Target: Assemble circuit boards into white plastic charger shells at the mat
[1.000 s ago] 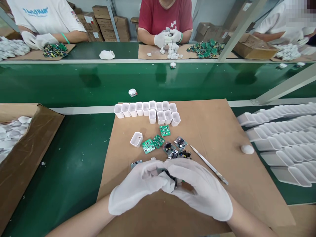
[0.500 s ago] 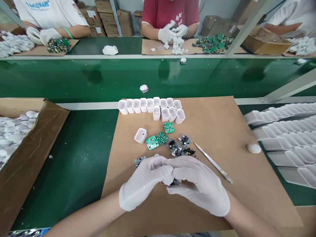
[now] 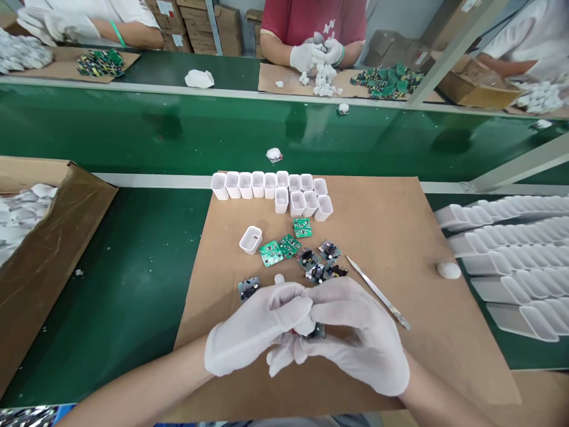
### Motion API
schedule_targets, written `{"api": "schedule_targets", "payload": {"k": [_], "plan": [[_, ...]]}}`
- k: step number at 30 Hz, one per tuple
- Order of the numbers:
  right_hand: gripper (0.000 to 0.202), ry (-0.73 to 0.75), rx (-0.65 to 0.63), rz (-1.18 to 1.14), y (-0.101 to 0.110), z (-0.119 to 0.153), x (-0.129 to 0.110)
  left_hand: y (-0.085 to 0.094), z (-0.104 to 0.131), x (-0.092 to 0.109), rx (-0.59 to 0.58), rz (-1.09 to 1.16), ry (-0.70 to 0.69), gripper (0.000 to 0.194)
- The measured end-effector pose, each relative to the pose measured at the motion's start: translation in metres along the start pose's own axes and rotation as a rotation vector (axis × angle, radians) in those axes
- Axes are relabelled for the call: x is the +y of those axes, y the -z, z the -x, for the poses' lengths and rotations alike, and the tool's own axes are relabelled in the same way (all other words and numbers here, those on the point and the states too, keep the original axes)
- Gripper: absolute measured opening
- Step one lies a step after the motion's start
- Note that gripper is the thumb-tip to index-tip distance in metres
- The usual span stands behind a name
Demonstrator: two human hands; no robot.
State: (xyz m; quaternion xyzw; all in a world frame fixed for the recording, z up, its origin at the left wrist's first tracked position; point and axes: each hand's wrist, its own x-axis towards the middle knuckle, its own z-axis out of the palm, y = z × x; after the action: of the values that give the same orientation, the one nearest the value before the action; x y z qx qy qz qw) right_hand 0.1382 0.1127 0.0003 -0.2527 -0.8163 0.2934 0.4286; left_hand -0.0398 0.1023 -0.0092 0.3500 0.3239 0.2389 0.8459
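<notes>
Both gloved hands meet over the front of the cardboard sheet [image 3: 373,219]. A small circuit board [image 3: 317,331], mostly covered by fingers, is gripped between them. My left hand [image 3: 258,323] is closed at the board's left side, where a white soft-looking lump [image 3: 304,325] partly shows. My right hand [image 3: 362,341] curls around the right side, thumb below and fingers above. Just beyond the left fingers lies another board [image 3: 248,288]. Past the knuckles are several component-covered boards [image 3: 329,251] and green-side-up boards [image 3: 271,253]. Tweezers [image 3: 377,290] rest right of them.
White plastic cups [image 3: 219,186] stand in rows, with one cup [image 3: 251,240] apart. A white ball [image 3: 448,270] lies right, near stacked white cups [image 3: 511,290]. An open carton [image 3: 57,237] of white pieces stands left. Across the green belt [image 3: 200,130], co-workers sit.
My left hand's lower fingers have extended below the board, while both hands stay together around it. The view has shifted slightly. A putty-topped board on the belt has moved right.
</notes>
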Motion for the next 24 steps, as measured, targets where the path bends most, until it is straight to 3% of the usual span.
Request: {"api": "schedule_targets", "payload": {"k": [7, 10, 15, 20, 24], "plan": [[0.01, 0.04, 0.033, 0.267, -0.001, 0.008, -0.001, 0.004, -0.002, -0.002, -0.022, 0.014, 0.032, 0.045], [0.007, 0.008, 0.026, 0.191, -0.003, 0.005, -0.002, 0.003, -0.002, -0.001, 0.004, -0.007, 0.02, 0.047], [0.004, -0.037, 0.008, -0.142, -0.008, 0.005, 0.005, 0.002, -0.003, -0.003, 0.067, -0.053, -0.002, 0.047], [0.056, -0.089, 0.081, -0.117, -0.012, 0.022, 0.011, -0.002, -0.002, 0.0, 0.164, -0.199, 0.004, 0.04], [0.059, -0.105, 0.064, -0.212, -0.013, 0.021, 0.011, 0.002, 0.0, 0.002, 0.089, -0.103, 0.014, 0.034]]}}
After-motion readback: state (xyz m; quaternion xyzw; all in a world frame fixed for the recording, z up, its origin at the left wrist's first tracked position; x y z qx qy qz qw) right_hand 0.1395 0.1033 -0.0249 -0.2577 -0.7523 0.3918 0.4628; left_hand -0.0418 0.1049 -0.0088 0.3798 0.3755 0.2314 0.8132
